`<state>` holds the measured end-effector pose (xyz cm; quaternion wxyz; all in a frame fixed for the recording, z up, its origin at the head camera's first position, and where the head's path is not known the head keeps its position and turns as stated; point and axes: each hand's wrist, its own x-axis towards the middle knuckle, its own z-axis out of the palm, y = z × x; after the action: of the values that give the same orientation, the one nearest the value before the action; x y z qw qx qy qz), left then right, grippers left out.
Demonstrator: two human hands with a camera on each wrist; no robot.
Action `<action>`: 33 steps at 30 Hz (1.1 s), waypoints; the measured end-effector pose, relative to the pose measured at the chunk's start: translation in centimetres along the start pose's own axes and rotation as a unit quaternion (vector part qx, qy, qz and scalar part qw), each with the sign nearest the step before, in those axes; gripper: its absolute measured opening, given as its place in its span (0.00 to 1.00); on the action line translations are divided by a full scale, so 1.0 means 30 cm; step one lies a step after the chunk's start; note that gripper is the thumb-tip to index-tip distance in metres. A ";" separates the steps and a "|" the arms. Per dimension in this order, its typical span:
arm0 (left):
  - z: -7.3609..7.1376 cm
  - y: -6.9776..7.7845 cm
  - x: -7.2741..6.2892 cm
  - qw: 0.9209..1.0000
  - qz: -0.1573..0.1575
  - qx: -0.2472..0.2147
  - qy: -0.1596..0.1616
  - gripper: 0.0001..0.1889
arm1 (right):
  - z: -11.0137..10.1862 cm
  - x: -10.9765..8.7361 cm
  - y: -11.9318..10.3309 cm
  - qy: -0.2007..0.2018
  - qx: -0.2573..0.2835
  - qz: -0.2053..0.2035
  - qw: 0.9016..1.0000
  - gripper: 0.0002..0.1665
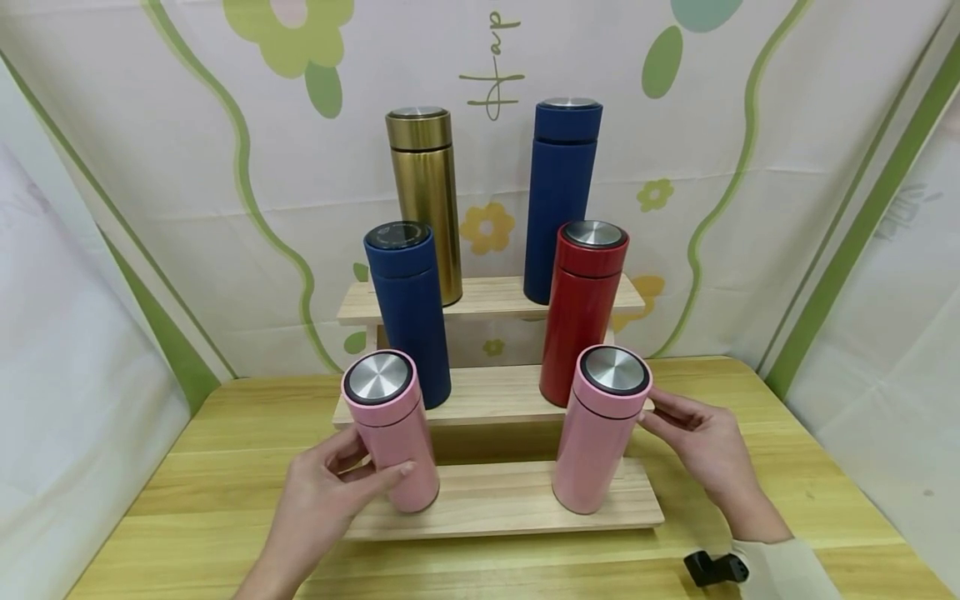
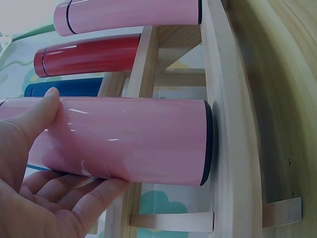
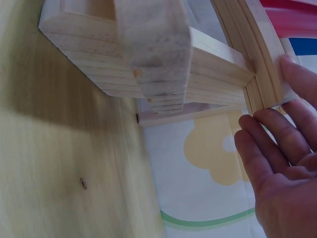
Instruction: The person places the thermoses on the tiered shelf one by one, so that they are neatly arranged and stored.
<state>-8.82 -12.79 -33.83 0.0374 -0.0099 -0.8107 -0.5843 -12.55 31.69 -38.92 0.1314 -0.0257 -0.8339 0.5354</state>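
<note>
My left hand (image 1: 322, 487) grips a pink thermos (image 1: 397, 458) at the left of the lowest step of a wooden three-step stand (image 1: 495, 500). In the left wrist view the thumb lies along one side of this thermos (image 2: 129, 139) and the fingers on the other; its dark base is at the board. My right hand (image 1: 705, 442) is at the right end of the middle step, thumb and fingers around the board's end (image 3: 270, 94) in the right wrist view. Beside it, a second pink thermos (image 1: 600, 450) stands on the lowest step.
On the middle step stand a blue thermos (image 1: 412, 317) and a red one (image 1: 581, 325). A gold thermos (image 1: 431, 200) and a taller blue one (image 1: 561, 208) occupy the top step. Behind the wooden table (image 1: 217, 475) hangs a flowered cloth (image 1: 187, 275).
</note>
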 end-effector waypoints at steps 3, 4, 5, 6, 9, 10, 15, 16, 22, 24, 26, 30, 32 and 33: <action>0.004 -0.002 -0.002 1.000 -0.001 -0.002 -0.004 0.27 | 0.001 -0.001 0.000 0.002 -0.001 -0.001 1.000 0.32; 0.005 -0.003 -0.002 1.000 -0.001 -0.004 -0.005 0.27 | 0.001 -0.001 0.000 0.002 -0.001 -0.001 1.000 0.32; 0.006 -0.004 -0.002 1.000 -0.002 -0.005 -0.006 0.27 | 0.001 -0.001 0.000 0.002 -0.001 -0.001 1.000 0.32; 0.007 -0.005 -0.002 1.000 -0.002 -0.005 -0.007 0.27 | 0.001 -0.001 0.000 0.001 -0.001 -0.001 1.000 0.32; 0.008 -0.006 -0.001 1.000 -0.005 0.000 -0.006 0.28 | 0.001 -0.001 0.001 0.001 0.000 -0.001 1.000 0.32; 0.009 -0.006 -0.001 1.000 -0.007 0.001 -0.006 0.28 | 0.001 -0.001 0.001 0.000 0.001 0.000 1.000 0.32; 0.010 -0.006 0.002 1.000 -0.014 0.003 -0.004 0.28 | 0.001 -0.001 0.003 0.001 0.002 -0.002 1.000 0.32; 0.011 -0.006 0.002 1.000 -0.015 0.002 -0.003 0.29 | 0.001 -0.001 0.003 0.001 0.001 -0.003 1.000 0.32; 0.018 -0.006 -0.001 1.000 -0.010 -0.003 0.001 0.28 | 0.000 -0.003 0.003 -0.001 0.006 0.000 1.000 0.32; 0.020 -0.006 -0.001 1.000 -0.008 -0.002 0.002 0.28 | -0.001 -0.003 0.001 -0.001 0.005 0.003 1.000 0.33; 0.022 -0.007 -0.002 1.000 -0.006 -0.001 0.004 0.28 | -0.002 -0.002 0.000 0.000 0.004 0.004 1.000 0.33; 0.027 -0.011 -0.005 1.000 -0.003 0.000 0.008 0.27 | -0.002 -0.001 -0.001 0.001 0.003 0.003 1.000 0.33; 0.031 -0.013 -0.006 1.000 0.000 -0.001 0.008 0.28 | 0.000 0.000 -0.001 0.000 0.005 0.000 1.000 0.32; 0.033 -0.013 -0.006 1.000 0.001 -0.001 0.009 0.28 | 0.000 0.000 0.000 -0.001 0.006 -0.002 1.000 0.32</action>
<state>-8.71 -11.99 -34.53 0.0449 -0.0058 -0.8097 -0.5851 -12.55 31.67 -38.92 0.1317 -0.0231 -0.8308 0.5403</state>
